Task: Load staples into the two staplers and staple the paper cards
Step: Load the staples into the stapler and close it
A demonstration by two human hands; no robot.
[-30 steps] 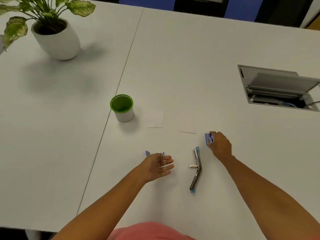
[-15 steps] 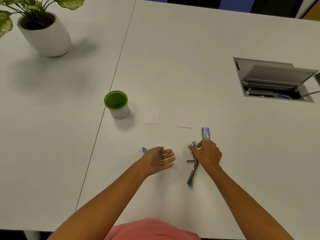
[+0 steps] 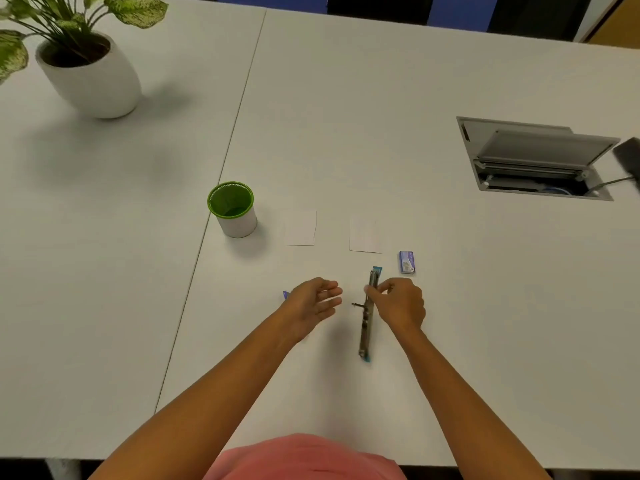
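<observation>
Nearest the camera is a strip of pink shirt (image 3: pixel 304 455), with both bare forearms reaching forward over the white table (image 3: pixel 346 98). The right hand (image 3: pixel 401 303) has its fingers curled and pinches the far half of a stapler (image 3: pixel 366 327), which is swung open into one long metal strip with blue tips, running almost straight away from the person; whether it rests on the table or is lifted slightly I cannot tell. The left hand (image 3: pixel 313 301) is just beside it, fingers loosely spread and pointing at the stapler, holding nothing. A sliver of something blue (image 3: pixel 285 294) shows behind the left wrist, too hidden to identify. Just past the right hand lies a small blue staple box (image 3: pixel 407 262). Beyond that, two white paper cards lie flat and apart, one on the left (image 3: pixel 300 227) and one on the right (image 3: pixel 365 234). Left of them stands a green-lined cup (image 3: pixel 232 209) on the seam between the tabletops. Farther right is an open cable hatch (image 3: pixel 533 157) set into the table, and in the far left corner sits a potted plant (image 3: pixel 86 64).
</observation>
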